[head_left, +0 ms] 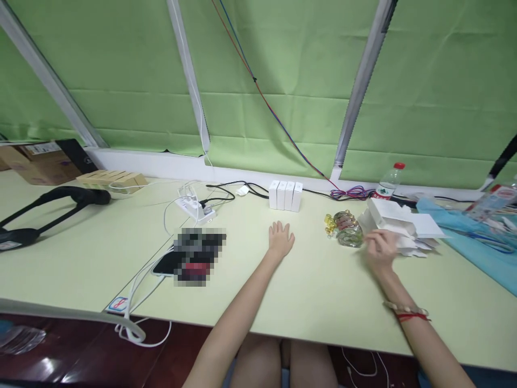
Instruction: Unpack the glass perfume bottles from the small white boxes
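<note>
My left hand (pixel 281 240) lies flat on the table with its fingers spread, just in front of a row of small white boxes (pixel 285 196) standing upright. My right hand (pixel 381 250) is at the near left edge of a pile of flattened white cartons (pixel 404 226). Its fingers are bent together and a little blurred; what they hold, if anything, I cannot make out. Left of that hand several clear glass bottles (pixel 349 237) lie close together. Small gold caps (pixel 330 222) are scattered beside them.
A water bottle with a red cap (pixel 388 183) stands behind the cartons, and blue cloth (pixel 480 253) covers the right side. Phone (pixel 166 264), white cables and a power strip (pixel 197 210) lie to the left. Farther left are a black band-like device (pixel 76 199) and brown boxes (pixel 44 164).
</note>
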`<action>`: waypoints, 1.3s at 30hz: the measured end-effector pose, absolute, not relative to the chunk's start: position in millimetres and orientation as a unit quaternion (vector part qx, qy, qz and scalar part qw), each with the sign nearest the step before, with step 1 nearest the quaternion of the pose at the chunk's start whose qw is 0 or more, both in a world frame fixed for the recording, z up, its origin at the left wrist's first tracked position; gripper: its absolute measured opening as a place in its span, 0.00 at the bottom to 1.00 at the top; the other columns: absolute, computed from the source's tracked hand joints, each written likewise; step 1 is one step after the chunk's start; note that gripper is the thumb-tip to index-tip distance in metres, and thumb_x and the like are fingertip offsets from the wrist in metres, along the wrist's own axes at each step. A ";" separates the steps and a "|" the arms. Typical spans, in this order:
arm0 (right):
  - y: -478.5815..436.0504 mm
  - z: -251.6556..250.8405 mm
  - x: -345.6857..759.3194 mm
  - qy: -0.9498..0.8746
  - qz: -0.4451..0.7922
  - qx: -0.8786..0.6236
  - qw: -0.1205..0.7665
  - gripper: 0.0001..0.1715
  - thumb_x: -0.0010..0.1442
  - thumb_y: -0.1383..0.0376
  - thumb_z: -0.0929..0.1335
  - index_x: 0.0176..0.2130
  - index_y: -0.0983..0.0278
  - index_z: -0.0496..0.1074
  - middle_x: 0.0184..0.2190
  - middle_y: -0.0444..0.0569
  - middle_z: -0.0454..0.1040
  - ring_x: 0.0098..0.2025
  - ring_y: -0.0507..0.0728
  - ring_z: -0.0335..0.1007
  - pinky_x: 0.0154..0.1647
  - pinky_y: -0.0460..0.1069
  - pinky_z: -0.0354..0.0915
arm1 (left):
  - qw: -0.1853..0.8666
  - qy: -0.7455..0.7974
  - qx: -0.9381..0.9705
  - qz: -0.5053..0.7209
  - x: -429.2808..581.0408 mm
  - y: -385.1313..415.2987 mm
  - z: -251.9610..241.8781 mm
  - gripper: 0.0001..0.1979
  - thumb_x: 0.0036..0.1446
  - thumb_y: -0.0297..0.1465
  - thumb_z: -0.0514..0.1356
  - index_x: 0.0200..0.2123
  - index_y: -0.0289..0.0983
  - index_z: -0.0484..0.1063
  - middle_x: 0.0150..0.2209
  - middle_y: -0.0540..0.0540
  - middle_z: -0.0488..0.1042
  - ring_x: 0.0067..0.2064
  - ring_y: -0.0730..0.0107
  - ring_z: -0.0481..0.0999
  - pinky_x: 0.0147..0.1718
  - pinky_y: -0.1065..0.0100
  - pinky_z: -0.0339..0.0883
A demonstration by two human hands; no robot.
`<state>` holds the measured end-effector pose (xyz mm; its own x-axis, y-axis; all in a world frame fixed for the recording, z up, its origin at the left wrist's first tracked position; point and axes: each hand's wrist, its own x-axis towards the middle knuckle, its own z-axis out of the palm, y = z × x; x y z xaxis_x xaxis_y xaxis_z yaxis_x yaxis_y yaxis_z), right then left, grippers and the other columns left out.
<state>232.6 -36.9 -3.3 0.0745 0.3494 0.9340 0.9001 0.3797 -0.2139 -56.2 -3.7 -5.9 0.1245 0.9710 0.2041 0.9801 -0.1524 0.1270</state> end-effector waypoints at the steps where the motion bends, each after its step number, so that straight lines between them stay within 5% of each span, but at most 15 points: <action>1: -39.9 -2.4 216.1 -0.670 -0.237 -0.491 0.503 0.11 0.50 0.71 0.61 0.21 0.62 0.69 0.26 0.47 0.67 0.31 0.55 0.62 0.36 0.52 0.55 | 0.015 -0.649 -0.751 -0.119 -56.6 -4.0 -6.4 0.24 0.60 0.37 0.43 0.57 0.36 0.58 0.60 0.37 0.57 0.61 0.53 0.53 0.57 0.54 0.48; 6: -55.9 2.5 130.9 -0.766 -0.082 -0.456 0.446 0.13 0.54 0.72 0.60 0.23 0.62 0.68 0.27 0.47 0.68 0.34 0.55 0.62 0.39 0.51 0.55 | -0.005 -0.643 -0.757 -0.117 -58.7 -5.2 -7.5 0.25 0.60 0.38 0.42 0.58 0.36 0.57 0.61 0.37 0.54 0.63 0.52 0.51 0.58 0.54 0.46; 10: -61.3 -3.3 79.3 -0.812 0.108 -0.465 0.336 0.13 0.53 0.72 0.59 0.35 0.61 0.68 0.34 0.47 0.69 0.39 0.56 0.62 0.41 0.51 0.57 | -0.014 -0.641 -0.758 -0.118 -60.3 -6.7 -6.1 0.26 0.60 0.38 0.42 0.59 0.35 0.56 0.62 0.37 0.53 0.63 0.52 0.49 0.59 0.54 0.44; 17: -57.3 -6.1 63.4 -0.785 0.162 -0.523 0.288 0.10 0.55 0.68 0.60 0.34 0.61 0.69 0.34 0.46 0.69 0.41 0.55 0.62 0.45 0.51 0.55 | -0.020 -0.636 -0.763 -0.112 -62.5 -11.9 -0.6 0.26 0.60 0.37 0.42 0.59 0.35 0.55 0.62 0.37 0.52 0.64 0.53 0.48 0.59 0.54 0.44; 24: -32.2 16.5 52.5 -0.721 0.194 -0.639 0.187 0.14 0.58 0.60 0.59 0.30 0.61 0.70 0.30 0.44 0.73 0.33 0.52 0.66 0.31 0.45 0.53 | -0.012 -0.638 -0.763 -0.103 -65.1 -8.6 1.4 0.24 0.61 0.34 0.41 0.59 0.36 0.56 0.62 0.37 0.53 0.63 0.54 0.49 0.59 0.54 0.46; 34: -12.3 9.1 42.4 -0.664 0.145 -0.695 0.233 0.12 0.58 0.62 0.59 0.34 0.61 0.70 0.33 0.51 0.75 0.37 0.57 0.70 0.34 0.49 0.55 | 0.017 -0.639 -0.763 -0.098 -65.9 -3.8 -0.4 0.24 0.61 0.34 0.41 0.58 0.36 0.58 0.61 0.36 0.55 0.63 0.53 0.52 0.58 0.54 0.48; 39: -14.8 16.9 52.9 -0.631 0.185 -0.654 0.373 0.11 0.55 0.65 0.59 0.36 0.59 0.68 0.27 0.43 0.73 0.31 0.53 0.68 0.31 0.46 0.56 | 0.027 -0.643 -0.760 -0.091 -63.6 -3.6 2.4 0.23 0.60 0.33 0.42 0.58 0.35 0.57 0.61 0.35 0.55 0.62 0.53 0.53 0.57 0.54 0.48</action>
<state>52.9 -14.8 16.9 0.1344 0.9642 0.2288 0.6883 0.0753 -0.7215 -63.6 -3.6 2.4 0.1557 0.9725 0.1730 0.9823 -0.1709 0.0762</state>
